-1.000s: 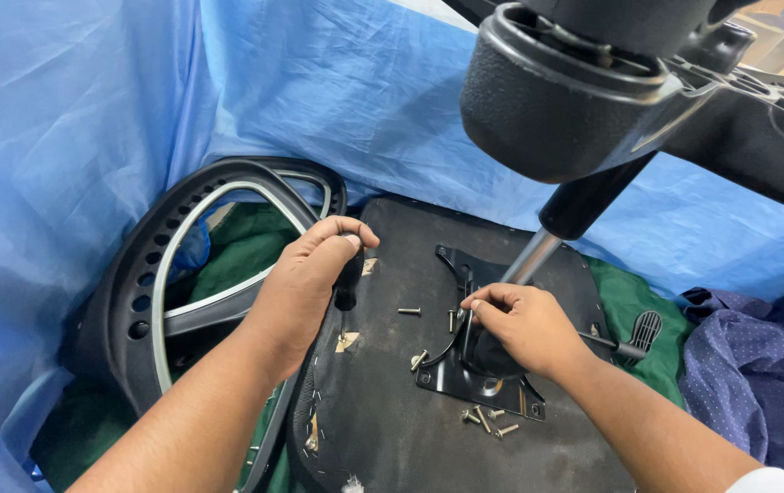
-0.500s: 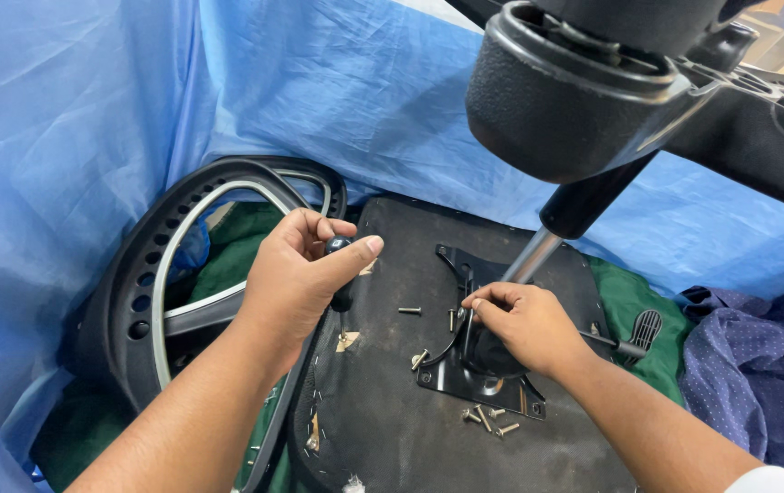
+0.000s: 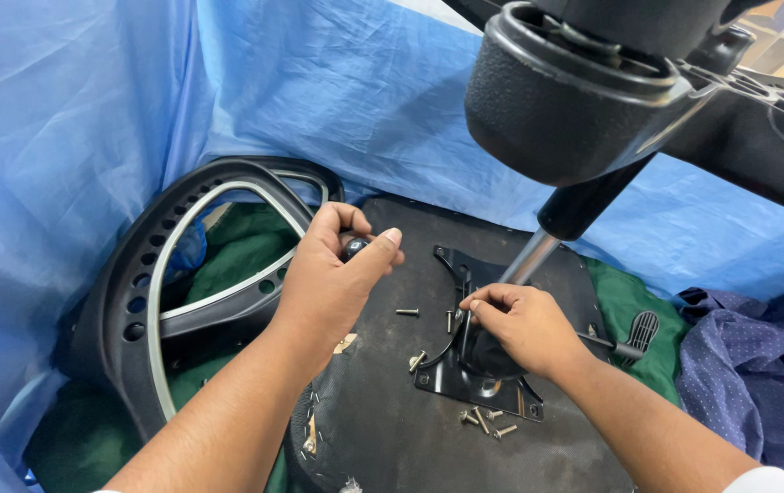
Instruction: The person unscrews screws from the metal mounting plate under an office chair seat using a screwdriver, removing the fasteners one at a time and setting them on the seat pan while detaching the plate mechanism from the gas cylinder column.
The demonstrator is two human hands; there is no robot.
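An upturned black chair seat (image 3: 392, 402) lies on green cloth. My left hand (image 3: 332, 278) is shut around a small dark knob (image 3: 353, 246) near the seat's left edge, thumb stretched out. My right hand (image 3: 520, 329) rests on the black metal mounting plate (image 3: 465, 379) bolted to the seat, fingers pinching a screw at the foot of the silver gas-lift column (image 3: 529, 260). Several loose screws (image 3: 483, 420) lie on the seat around the plate, one (image 3: 407, 312) between my two hands.
A black chair base hub (image 3: 574, 100) hangs close overhead at top right. A black perforated chair back frame (image 3: 154, 301) leans at the left. Blue plastic sheeting (image 3: 136, 100) surrounds everything. A lever with a paddle handle (image 3: 638, 333) and purple dotted fabric (image 3: 757, 365) lie right.
My left hand has lifted off the seat edge and curled round the dark knob, thumb now extended. My right hand has stayed on the mounting plate.
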